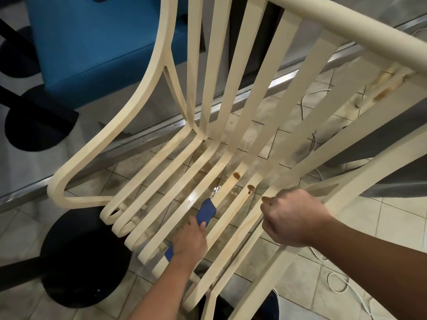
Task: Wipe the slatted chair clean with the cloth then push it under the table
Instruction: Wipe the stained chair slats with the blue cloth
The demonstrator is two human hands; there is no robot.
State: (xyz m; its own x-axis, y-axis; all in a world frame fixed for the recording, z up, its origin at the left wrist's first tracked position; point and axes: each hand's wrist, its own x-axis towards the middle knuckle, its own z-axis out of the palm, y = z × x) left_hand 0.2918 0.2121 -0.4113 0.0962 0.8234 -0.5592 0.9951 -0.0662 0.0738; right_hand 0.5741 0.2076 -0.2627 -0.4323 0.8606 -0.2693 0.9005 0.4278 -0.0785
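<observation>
A cream slatted chair (233, 107) fills the view, its seat slats running toward me. Brown liquid stains (236, 175) sit on two slats near the middle of the seat, with streaks running down them. My left hand (188, 242) grips a folded blue cloth (206, 210) and presses it on a seat slat just left of the stains. My right hand (293, 219) curls round the chair's right side rail beside the stained slats.
A blue upholstered seat (97, 42) stands at the back left. A black round table base (80, 257) sits on the tiled floor at the lower left, another further left. White cables (342, 287) lie on the floor at right. A metal floor rail crosses behind the chair.
</observation>
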